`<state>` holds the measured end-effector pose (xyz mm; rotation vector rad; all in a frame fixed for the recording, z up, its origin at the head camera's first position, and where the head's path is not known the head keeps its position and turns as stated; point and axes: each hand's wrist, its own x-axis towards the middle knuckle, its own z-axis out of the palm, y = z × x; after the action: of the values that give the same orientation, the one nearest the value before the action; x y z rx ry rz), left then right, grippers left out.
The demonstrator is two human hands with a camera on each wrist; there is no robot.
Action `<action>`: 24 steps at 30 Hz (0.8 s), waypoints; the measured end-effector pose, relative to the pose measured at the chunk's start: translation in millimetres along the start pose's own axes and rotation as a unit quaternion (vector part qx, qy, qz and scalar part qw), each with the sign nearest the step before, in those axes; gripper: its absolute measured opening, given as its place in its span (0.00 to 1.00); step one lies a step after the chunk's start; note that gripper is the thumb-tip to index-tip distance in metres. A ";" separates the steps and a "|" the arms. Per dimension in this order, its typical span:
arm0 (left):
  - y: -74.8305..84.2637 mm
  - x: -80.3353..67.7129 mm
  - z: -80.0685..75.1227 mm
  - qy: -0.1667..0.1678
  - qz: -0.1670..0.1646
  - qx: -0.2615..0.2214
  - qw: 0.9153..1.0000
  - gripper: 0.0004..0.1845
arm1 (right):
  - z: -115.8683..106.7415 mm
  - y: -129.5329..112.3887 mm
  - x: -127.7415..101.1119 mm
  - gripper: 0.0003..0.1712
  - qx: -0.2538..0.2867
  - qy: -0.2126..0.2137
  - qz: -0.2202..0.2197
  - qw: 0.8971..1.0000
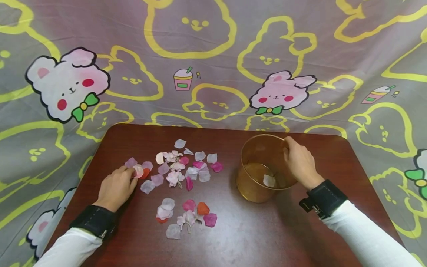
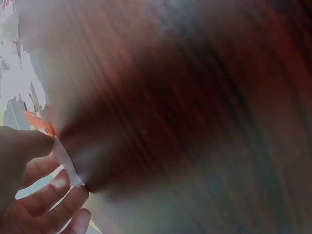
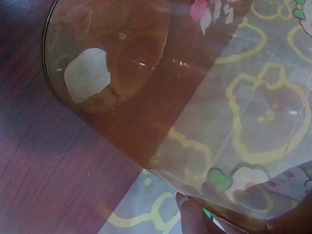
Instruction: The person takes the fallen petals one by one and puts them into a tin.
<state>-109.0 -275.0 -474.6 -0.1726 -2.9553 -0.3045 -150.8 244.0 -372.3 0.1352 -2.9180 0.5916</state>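
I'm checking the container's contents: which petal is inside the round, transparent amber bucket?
The single whitish petal at the bottom of the bucket; the other visible petals are all outside it.

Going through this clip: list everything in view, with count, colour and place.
patterned cloth: one, grey with yellow outlines, behind table
table: one, red-brown, below everything
see-through container: one, amber, table's right half
petal inside: at least one, white, container bottom
loose petals: many, overlapping; white, lilac, pink, magenta, orange; left and middle of table
wristbands: two, black, wrists
sleeves: two, white, forearms
left hand: one, at petals
right hand: one, gripping container's rim
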 end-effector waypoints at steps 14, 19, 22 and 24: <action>-0.2 1.9 -3.3 0.023 0.008 0.004 1.000 0.09 | 0.1 0.4 0.9 0.09 -0.001 -0.002 0.002 1.000; 1.9 5.4 -10.2 0.048 0.011 -0.001 0.999 0.10 | 0.9 1.5 1.2 0.10 -0.004 -0.005 0.004 1.000; 5.6 9.5 -15.6 0.060 0.015 -0.006 0.998 0.12 | 1.2 1.6 1.2 0.09 -0.003 -0.003 0.003 1.000; 9.4 12.7 -19.3 0.067 0.018 -0.009 0.998 0.11 | 1.2 1.4 1.2 0.09 -0.004 -0.001 0.002 1.000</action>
<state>-117.3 -268.7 -451.9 -0.1999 -2.8143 -0.3260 -152.4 244.7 -373.8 0.1298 -2.9233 0.5817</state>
